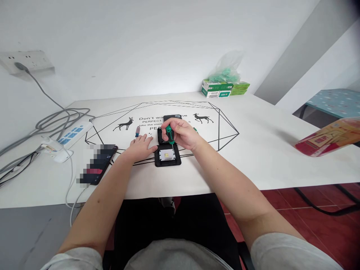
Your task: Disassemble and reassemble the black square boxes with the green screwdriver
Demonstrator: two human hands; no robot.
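A green and black screwdriver (170,135) is gripped in my right hand (182,132), its shaft pointing down at a black square housing (158,162). Inside that housing sits a white plate (164,155) with a small yellowish square in its middle. My left hand (141,149) lies flat on the table, fingers spread, thumb at the housing's left edge. Behind the housing are another black part (160,135), mostly covered by my right hand, and a dark flat piece (168,117). Some tiny pieces (150,134) lie just beyond my left fingertips, near a second screwdriver (137,131).
A phone (102,165) with a cable lies left of my left arm. Farther left are a power strip (74,133) and coiled grey cables (63,112). Green and white boxes (216,89) with a plastic bag (227,69) stand at the back. A red and orange packet (323,140) is at far right.
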